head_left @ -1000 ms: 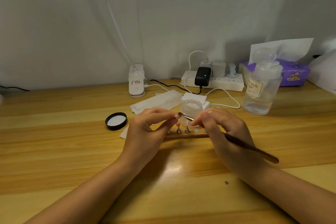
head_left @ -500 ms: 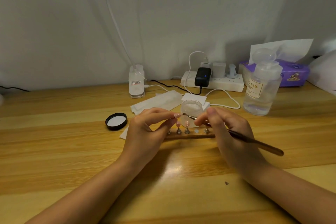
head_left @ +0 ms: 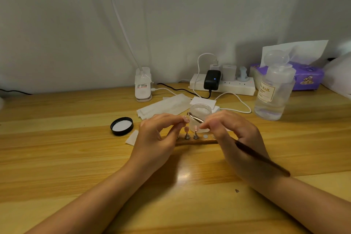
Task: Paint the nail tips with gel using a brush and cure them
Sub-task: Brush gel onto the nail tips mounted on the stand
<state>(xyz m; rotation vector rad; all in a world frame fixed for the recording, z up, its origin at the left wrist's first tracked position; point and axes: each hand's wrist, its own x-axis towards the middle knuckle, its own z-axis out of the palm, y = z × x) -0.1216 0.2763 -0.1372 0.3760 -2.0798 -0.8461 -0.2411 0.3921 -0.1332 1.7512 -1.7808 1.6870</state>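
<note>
My left hand (head_left: 159, 135) pinches a small pink nail tip (head_left: 185, 119) between thumb and forefinger, just above the wooden holder strip (head_left: 197, 141). My right hand (head_left: 235, 138) grips a dark brown brush (head_left: 262, 159) like a pen. The brush's metal end (head_left: 190, 114) sits right beside the held tip. Two pink nail tips (head_left: 186, 129) stand on small metal posts on the strip, next to a bare white disc (head_left: 205, 136). The open clear gel jar (head_left: 200, 111) stands just behind the hands.
The jar's black lid (head_left: 121, 126) lies to the left. White wipes (head_left: 165, 106) and a white clip lamp (head_left: 143, 86) are behind. A power strip (head_left: 228, 86) with chargers and cables, a clear liquid bottle (head_left: 273, 91) and a purple tissue box (head_left: 307, 77) stand at the back right.
My right hand drew the brush slightly right, then brought its end back up beside the held nail tip. My left hand stayed almost still.
</note>
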